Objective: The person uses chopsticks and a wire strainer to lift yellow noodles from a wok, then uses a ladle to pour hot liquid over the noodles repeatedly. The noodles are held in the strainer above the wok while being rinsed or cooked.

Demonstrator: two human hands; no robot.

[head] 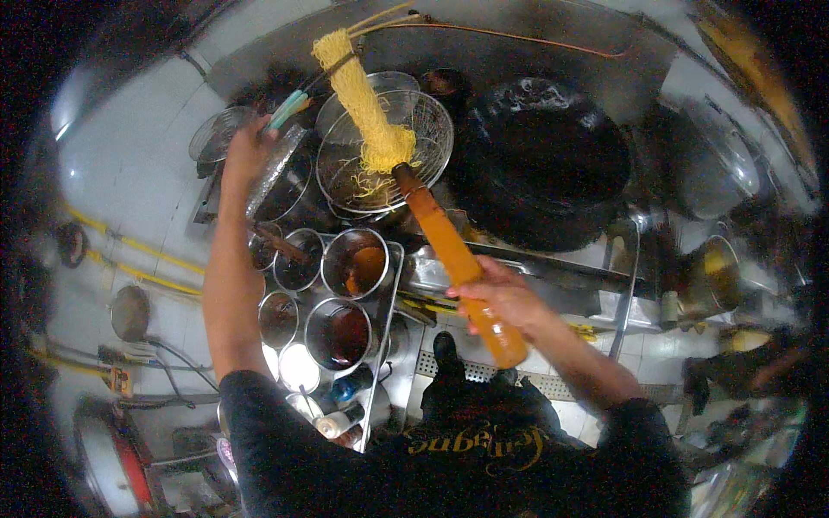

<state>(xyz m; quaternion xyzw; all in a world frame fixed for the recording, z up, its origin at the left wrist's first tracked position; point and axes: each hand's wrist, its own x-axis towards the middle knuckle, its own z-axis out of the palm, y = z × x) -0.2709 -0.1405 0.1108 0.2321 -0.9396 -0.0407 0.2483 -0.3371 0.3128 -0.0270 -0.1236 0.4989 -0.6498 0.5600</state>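
My left hand [249, 146] grips a long two-pronged utensil with pale green grips [288, 109]; whether it is tongs or chopsticks I cannot tell. A thick bundle of thin yellow noodles [359, 90] hangs over its far end. The bundle's lower end reaches a round wire-mesh strainer [434, 129], where some loose strands lie. My right hand [502, 294] is closed around the strainer's thick orange-brown wooden handle [447, 249]. Beneath the strainer, a metal pot is partly hidden.
A large dark wok [550, 162] sits right of the strainer. Below my left forearm, a metal trolley [396, 278] holds several round containers, including one with an orange-brown sauce [366, 265] and another with dark red liquid [350, 333]. Yellow hoses [155, 259] run along the left.
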